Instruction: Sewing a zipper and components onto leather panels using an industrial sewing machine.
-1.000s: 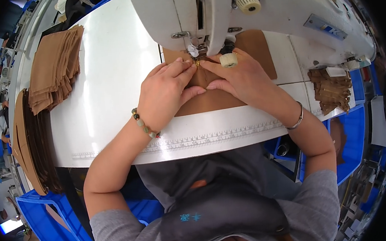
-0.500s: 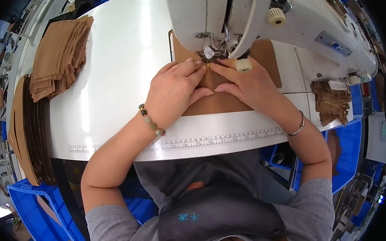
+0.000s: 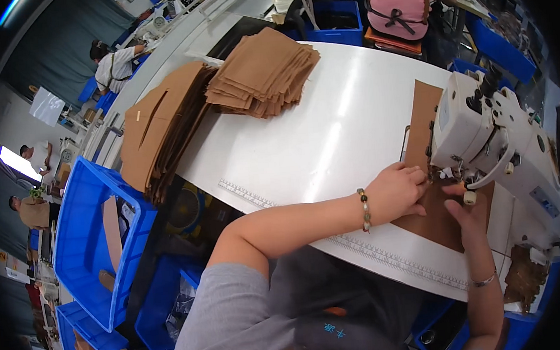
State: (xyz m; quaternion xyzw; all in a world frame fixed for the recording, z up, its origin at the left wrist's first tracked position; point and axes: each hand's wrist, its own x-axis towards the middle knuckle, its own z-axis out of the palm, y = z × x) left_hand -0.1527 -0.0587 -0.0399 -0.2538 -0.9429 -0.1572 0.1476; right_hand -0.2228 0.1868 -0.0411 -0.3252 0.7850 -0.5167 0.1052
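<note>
A brown flat piece (image 3: 431,219) of leather or fabric lies under the needle area of a white sewing machine (image 3: 466,121). My left hand (image 3: 394,193) rests on its left part, fingers bent and pressed together on the material close to the presser foot. On the other side, my right hand (image 3: 470,216) is at the piece with thumb and forefinger apart. Its forefinger reaches beside the presser foot, and its other fingers are partly hidden. The exact spot under the foot is hidden by the machine head and my fingers.
A stack of brown pieces (image 3: 262,71) lies at the far left of the white table (image 3: 291,154), beside larger brown panels (image 3: 158,128) hanging over its edge. Blue bins (image 3: 87,236) stand at left. Small brown pieces (image 3: 525,277) sit at right. Co-workers, including one in pink (image 3: 398,1), are beyond.
The view has swung to the left, so machine and hands appear farther right. My right thumb and forefinger have spread apart; my left hand stays on the brown piece.
</note>
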